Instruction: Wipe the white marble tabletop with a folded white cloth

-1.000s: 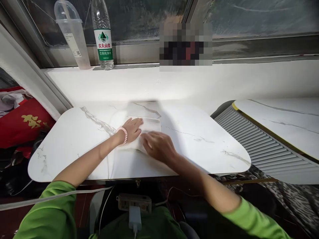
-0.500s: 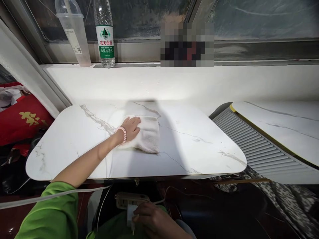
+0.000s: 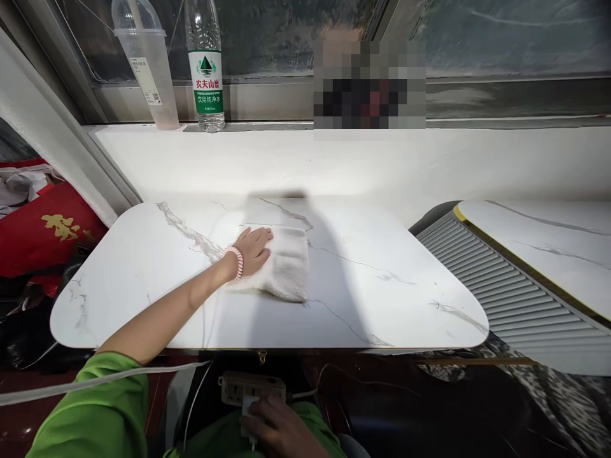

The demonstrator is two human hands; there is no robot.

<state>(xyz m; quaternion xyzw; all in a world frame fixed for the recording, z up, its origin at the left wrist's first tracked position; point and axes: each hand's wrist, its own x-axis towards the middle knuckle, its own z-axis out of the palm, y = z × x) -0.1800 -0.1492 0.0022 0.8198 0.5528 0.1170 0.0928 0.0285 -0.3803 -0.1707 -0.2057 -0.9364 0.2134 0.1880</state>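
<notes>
Roughly square cloth [image 3: 289, 264], right side front-to-back

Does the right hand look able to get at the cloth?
Probably yes: the cloth lies partly uncovered beside the left hand, though the right hand, at the charger, must first clear the table edge.

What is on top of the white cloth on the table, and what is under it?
The left hand rests palm-down on the left part of the cloth. Under it is the marbled tabletop; the patch it covers cannot be seen.
</notes>
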